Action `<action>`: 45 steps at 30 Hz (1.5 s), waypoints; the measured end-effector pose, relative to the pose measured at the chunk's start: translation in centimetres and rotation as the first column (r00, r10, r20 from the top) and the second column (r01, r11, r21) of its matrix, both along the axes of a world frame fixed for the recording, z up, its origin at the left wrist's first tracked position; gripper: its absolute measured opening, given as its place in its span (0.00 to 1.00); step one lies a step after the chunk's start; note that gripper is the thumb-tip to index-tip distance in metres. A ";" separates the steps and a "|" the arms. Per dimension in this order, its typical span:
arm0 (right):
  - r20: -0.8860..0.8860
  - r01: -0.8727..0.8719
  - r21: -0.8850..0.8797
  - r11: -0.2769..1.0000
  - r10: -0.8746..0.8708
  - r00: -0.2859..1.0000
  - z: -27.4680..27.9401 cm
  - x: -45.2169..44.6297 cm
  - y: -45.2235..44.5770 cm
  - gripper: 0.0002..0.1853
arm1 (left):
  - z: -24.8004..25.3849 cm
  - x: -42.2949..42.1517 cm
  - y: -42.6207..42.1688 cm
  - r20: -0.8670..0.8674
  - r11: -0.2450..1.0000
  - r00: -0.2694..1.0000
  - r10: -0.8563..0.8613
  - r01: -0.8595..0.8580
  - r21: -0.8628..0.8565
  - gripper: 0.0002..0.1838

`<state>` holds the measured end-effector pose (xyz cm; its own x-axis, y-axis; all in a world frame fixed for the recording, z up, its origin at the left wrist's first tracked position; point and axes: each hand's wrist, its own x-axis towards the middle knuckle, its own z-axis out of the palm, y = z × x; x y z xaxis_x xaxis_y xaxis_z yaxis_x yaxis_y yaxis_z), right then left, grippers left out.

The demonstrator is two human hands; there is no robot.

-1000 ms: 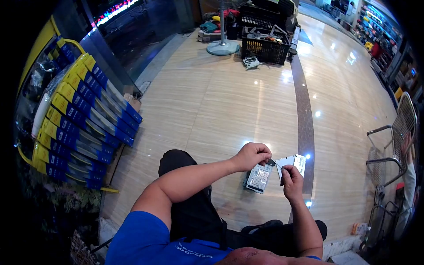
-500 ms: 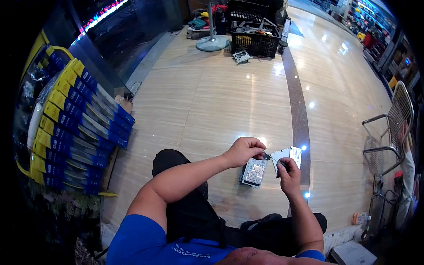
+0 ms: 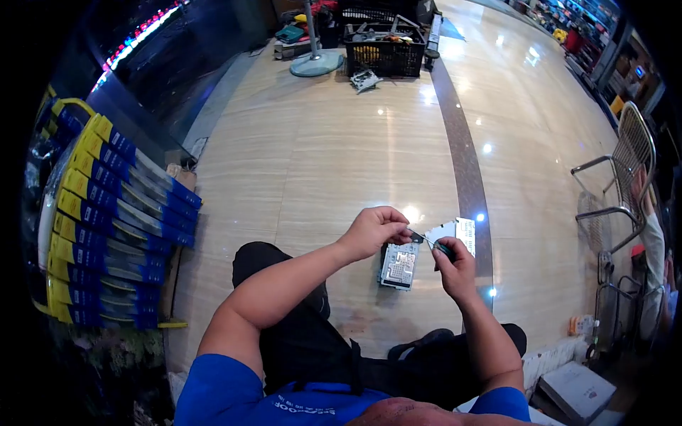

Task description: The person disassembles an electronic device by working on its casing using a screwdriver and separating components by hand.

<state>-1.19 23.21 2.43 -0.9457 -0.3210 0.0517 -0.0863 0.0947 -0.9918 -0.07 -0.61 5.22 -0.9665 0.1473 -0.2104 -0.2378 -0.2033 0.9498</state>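
Observation:
Just above the floor, my left hand (image 3: pixel 375 231) pinches a small dark part (image 3: pixel 416 238) between thumb and fingertips; its kind is too small to make out. My right hand (image 3: pixel 456 268) grips a screwdriver (image 3: pixel 445 248) with a dark green handle, its thin shaft pointing left at that part. Below and between the hands lies a metal electronics unit (image 3: pixel 399 267) on the floor, its face showing a pale patterned plate. Beyond my right hand is a flat silvery metal panel (image 3: pixel 465 228) with slots, partly covered by the fingers.
Glossy tiles (image 3: pixel 341 163) surround me, crossed by a dark strip (image 3: pixel 465 156). Packaged wiper-like blades fill a yellow rack (image 3: pixel 106 220) at left. Ahead stand a black crate (image 3: pixel 387 57) of parts and a round pole base (image 3: pixel 316 64). A metal chair (image 3: pixel 629 170) is at right.
The view has shifted slightly, so the surroundings sit further left and higher. Both hands keep their grips, with the screwdriver still angled toward the small part.

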 end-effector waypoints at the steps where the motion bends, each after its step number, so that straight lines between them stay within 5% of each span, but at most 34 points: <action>1: -0.016 -0.008 0.009 1.000 0.008 1.000 0.0 -0.1 0.0 0.09 | 0.2 0.0 -0.1 0.038 0.999 0.999 0.024 -0.026 0.044 0.07; 16: -0.425 0.019 0.096 0.995 0.024 0.905 2.7 -0.2 0.7 0.10 | -1.1 -0.2 -0.7 0.039 0.983 0.998 0.048 -0.054 0.178 0.17; 41: -0.457 0.000 0.143 0.990 0.066 0.887 2.3 -0.1 0.8 0.12 | -1.5 0.2 0.4 -0.008 0.999 1.000 -0.005 0.005 -0.047 0.17; 45: -0.482 0.002 0.196 0.981 0.094 0.871 2.2 -0.1 1.1 0.12 | -1.8 0.2 0.5 -0.075 0.983 0.997 -0.018 0.004 -0.184 0.16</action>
<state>-1.31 24.26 4.61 -0.7993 -0.4129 0.4365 -0.5617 0.2554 -0.7869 0.14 -0.14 3.46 -0.9793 0.1234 -0.1606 -0.1644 -0.0211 0.9862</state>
